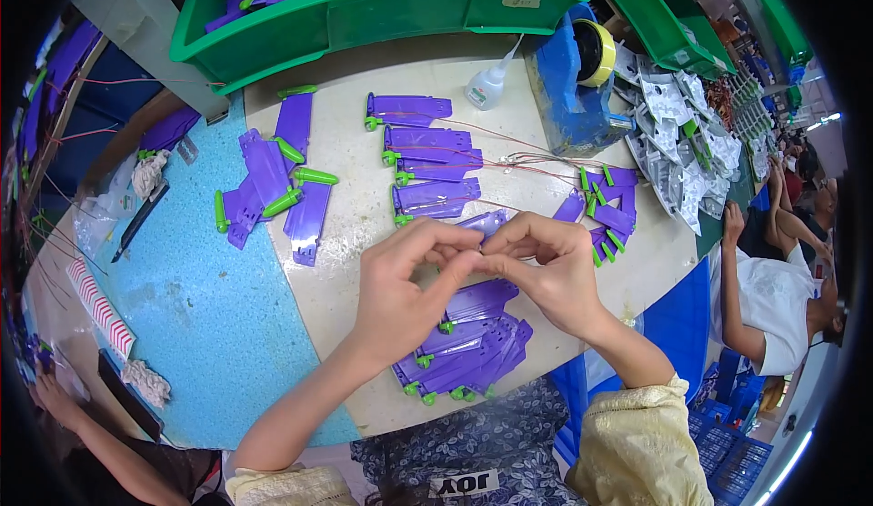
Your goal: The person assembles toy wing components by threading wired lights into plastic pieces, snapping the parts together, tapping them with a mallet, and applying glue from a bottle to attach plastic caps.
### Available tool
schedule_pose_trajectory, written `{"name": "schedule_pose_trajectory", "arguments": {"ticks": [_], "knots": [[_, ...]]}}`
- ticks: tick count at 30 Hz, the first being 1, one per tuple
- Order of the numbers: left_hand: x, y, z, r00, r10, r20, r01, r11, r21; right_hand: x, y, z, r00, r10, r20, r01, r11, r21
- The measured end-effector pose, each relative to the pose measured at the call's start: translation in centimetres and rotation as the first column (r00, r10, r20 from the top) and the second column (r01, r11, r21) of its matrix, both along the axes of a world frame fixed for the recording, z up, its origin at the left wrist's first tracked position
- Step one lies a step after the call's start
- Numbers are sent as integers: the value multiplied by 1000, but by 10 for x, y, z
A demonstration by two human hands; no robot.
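Note:
My left hand (405,283) and my right hand (550,270) meet over the table, thumbs and fingertips pinched together. Whatever they hold is too small and too covered to make out. A purple plastic piece (486,222) shows just behind the fingertips. Below the hands lies a fanned pile of purple blades (473,351) with green ends. Farther off, several purple blades (435,147) with green ends lie in a column, and thin red wires (509,156) run from them to the right. Smaller purple pieces with green tips (618,206) are grouped beside my right hand.
A green bin (382,38) of purple parts spans the back. Near it stand a white glue bottle (486,86) and a blue tape dispenser (568,88). Loose purple parts (268,174) lie left, a black knife (141,222) on the blue mat (218,324). Grey castings (677,133) are heaped right; co-workers sit both sides.

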State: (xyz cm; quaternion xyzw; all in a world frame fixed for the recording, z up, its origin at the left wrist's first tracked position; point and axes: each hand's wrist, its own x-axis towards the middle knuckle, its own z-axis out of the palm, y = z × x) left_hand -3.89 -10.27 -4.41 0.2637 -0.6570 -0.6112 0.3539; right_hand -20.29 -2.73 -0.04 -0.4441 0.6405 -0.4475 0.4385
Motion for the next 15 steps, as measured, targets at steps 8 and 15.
{"name": "schedule_pose_trajectory", "arguments": {"ticks": [8, 15], "knots": [[0, 19, 10, 993, 86, -76, -46, 905, 424, 0, 9, 1, 978, -90, 191, 81, 995, 54], [5, 34, 18, 995, -34, 99, 46, 992, -120, -9, 4, -2, 994, -107, 30, 109, 993, -52]]}}
